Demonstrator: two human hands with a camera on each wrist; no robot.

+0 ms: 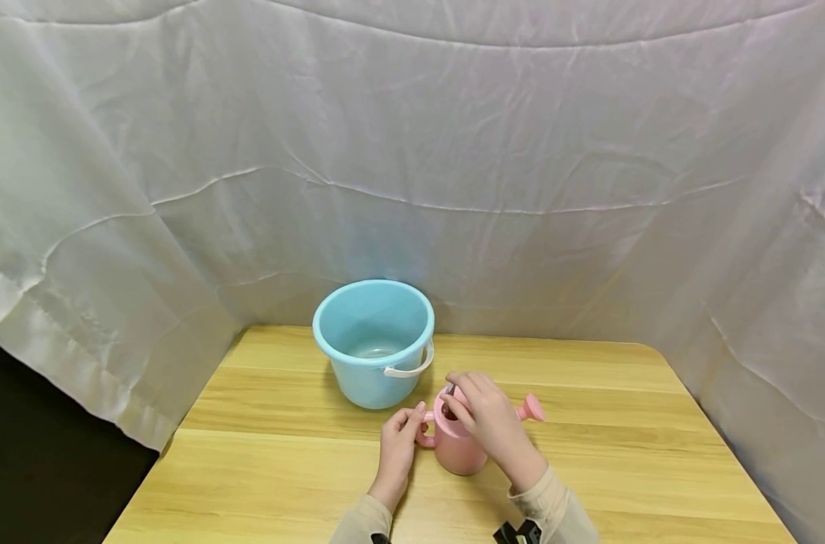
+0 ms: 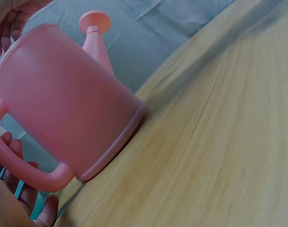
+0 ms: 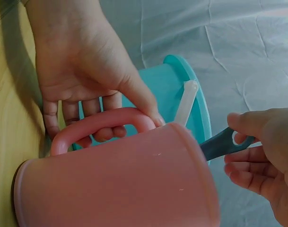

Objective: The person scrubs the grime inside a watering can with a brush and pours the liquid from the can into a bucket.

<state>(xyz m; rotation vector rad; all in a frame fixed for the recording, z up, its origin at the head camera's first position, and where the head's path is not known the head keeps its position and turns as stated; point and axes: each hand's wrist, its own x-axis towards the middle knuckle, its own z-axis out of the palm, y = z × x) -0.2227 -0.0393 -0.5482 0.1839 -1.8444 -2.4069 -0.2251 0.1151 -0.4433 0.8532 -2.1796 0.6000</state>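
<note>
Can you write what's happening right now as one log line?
left hand: holds watering can by handle | right hand: pinches grey tool, end inside can | bucket: upright on table

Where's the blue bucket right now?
In the head view, the bucket stands on the table, behind and left of the watering can, beyond the left hand.

Bright, even head view; dimmer, muted wrist views with soft-edged shadows across the tabletop (image 2: 229, 156)
</note>
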